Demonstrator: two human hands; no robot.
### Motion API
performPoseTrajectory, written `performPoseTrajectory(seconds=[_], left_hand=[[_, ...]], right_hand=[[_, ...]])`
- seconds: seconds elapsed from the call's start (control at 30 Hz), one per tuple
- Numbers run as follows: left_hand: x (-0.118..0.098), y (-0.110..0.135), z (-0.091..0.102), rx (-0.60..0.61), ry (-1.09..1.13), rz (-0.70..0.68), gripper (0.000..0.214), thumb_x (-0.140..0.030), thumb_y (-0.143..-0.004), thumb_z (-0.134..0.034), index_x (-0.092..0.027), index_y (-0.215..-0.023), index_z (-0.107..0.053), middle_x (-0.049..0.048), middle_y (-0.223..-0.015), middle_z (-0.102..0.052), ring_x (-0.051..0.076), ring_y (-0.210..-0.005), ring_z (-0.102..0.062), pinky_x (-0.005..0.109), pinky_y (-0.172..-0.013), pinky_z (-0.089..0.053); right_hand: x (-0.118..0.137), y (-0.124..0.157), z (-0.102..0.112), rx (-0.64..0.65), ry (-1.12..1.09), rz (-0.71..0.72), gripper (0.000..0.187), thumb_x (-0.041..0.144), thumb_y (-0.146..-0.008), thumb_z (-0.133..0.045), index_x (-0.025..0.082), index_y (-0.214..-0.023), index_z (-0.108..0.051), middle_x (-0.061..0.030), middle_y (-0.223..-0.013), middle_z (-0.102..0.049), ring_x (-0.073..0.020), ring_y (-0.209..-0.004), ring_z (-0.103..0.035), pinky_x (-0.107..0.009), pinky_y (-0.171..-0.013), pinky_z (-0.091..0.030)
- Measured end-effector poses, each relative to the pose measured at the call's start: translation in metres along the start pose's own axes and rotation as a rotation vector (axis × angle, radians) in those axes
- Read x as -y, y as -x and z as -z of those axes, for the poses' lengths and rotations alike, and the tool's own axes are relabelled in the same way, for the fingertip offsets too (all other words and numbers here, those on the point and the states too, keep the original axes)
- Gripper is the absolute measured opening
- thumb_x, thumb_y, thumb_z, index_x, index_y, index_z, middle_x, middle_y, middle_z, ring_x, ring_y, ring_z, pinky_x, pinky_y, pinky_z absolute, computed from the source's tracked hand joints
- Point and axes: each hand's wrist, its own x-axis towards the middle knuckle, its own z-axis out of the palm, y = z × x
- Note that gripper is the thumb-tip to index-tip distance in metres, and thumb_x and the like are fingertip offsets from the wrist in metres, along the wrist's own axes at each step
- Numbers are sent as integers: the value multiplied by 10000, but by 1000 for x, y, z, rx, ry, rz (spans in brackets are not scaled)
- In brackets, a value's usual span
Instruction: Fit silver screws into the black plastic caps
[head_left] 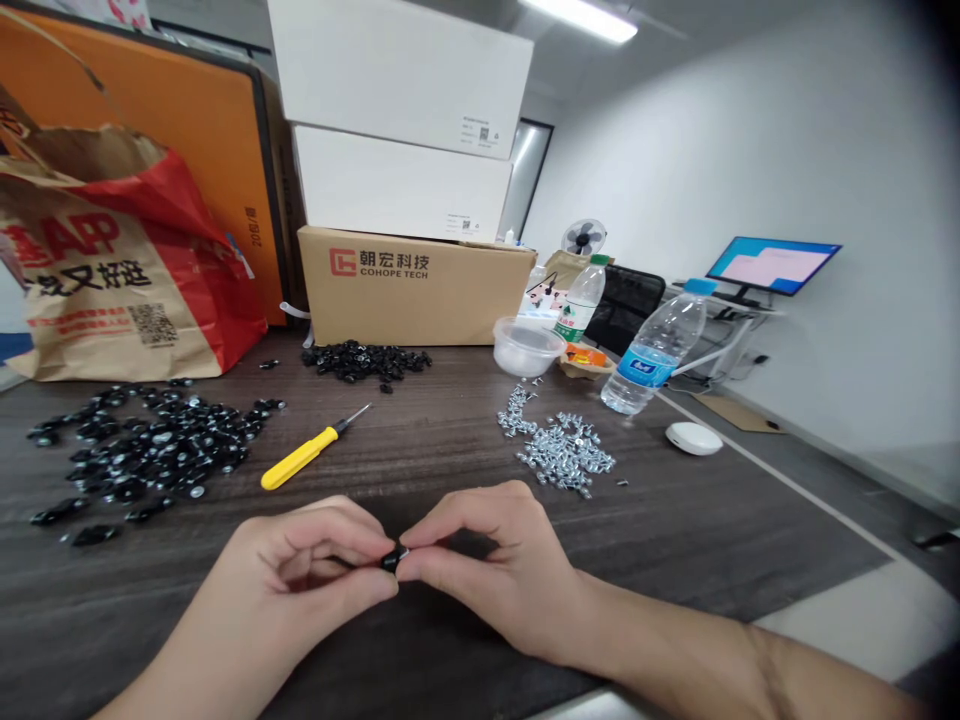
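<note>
Between the fingertips of both hands is a small black plastic part, mostly covered by the fingers. My left hand pinches it from the left. At its right end, my right hand pinches a small silvery screw, of which only a sliver shows. Beyond the hands lies a screwdriver with a yellow handle, its tip pointing away to the right. A heap of silvery screws is spread past my right hand. On the left is a pile of black parts with shiny metal spots.
Another heap of black parts lies before a brown carton with white boxes stacked on it. A paper bag stands at left. A plastic tub, a water bottle and a white round device are on the right.
</note>
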Motion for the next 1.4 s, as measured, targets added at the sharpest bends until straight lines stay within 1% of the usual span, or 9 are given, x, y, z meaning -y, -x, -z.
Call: performPoseTrajectory(seconds=[0.07, 0.17, 0.23, 0.3, 0.73, 0.87, 1.0, 1.3, 1.4], left_hand=[[-4, 1, -2, -22, -37, -19, 99, -180, -707, -849, -248, -743, -786, -24, -808, -728, 99, -630, -682, 128, -593, -547], [-13, 2, -3, -62, -119, -8, 82, -187, -681, -844, -231, -695, -776, -12, -798, -736, 106, -580, -684, 126, -550, -551], [-19, 2, -4, -85, -166, -8, 73, -189, -664, -838, -224, -663, -773, -4, -772, -743, 116, -559, -691, 127, -533, -556], [-23, 2, -5, -108, -187, -15, 62, -191, -658, -826, -224, -656, -774, -1, -752, -748, 122, -545, -697, 123, -521, -556], [-23, 0, -6, -108, -208, -11, 47, -213, -678, -815, -222, -660, -772, 2, -772, -745, 126, -544, -699, 133, -517, -559], [-25, 0, -6, -107, -202, -6, 41, -209, -684, -809, -221, -664, -774, 6, -762, -750, 128, -546, -695, 137, -516, -561], [-25, -1, -6, -101, -205, -22, 50, -202, -693, -806, -229, -664, -775, -2, -764, -749, 122, -562, -699, 124, -526, -558], [-25, 2, -5, -93, -232, -31, 25, -210, -710, -794, -218, -689, -784, 12, -810, -762, 145, -600, -724, 146, -554, -581], [-24, 2, -4, -95, -234, -44, 46, -191, -716, -790, -231, -695, -787, 2, -813, -762, 133, -609, -722, 130, -561, -575]], right_hand=[[0, 0, -2, -14, -80, -98, 86, 173, -758, -856, 141, -818, -804, -39, -706, -774, -107, -590, -684, -139, -545, -493], [0, -1, -4, -27, -273, -253, 144, 158, -686, -902, 162, -786, -798, 1, -656, -753, -74, -566, -660, -105, -561, -502], [0, -1, -5, -14, -377, -311, 172, 143, -661, -914, 174, -785, -798, 14, -667, -753, -66, -584, -665, -99, -593, -520], [-1, -2, -4, 12, -427, -325, 186, 128, -660, -911, 179, -802, -803, 17, -690, -758, -65, -608, -674, -100, -618, -530], [1, -4, -1, 24, -319, -295, 123, 123, -704, -880, 176, -788, -808, 26, -630, -723, -50, -545, -605, -102, -553, -478], [2, -4, -2, 14, -325, -287, 123, 126, -709, -872, 175, -802, -807, 11, -662, -741, -72, -580, -641, -124, -586, -508], [0, -3, -2, 42, -266, -233, 78, 138, -769, -821, 171, -839, -815, -30, -757, -781, -110, -652, -694, -165, -656, -552], [5, -2, 2, 55, 19, -28, 83, 193, -874, -747, 170, -912, -816, -33, -779, -786, -115, -641, -690, -181, -623, -520], [5, 0, 2, 44, 47, -29, 85, 214, -874, -751, 162, -913, -805, -33, -782, -783, -123, -659, -696, -183, -629, -524]])
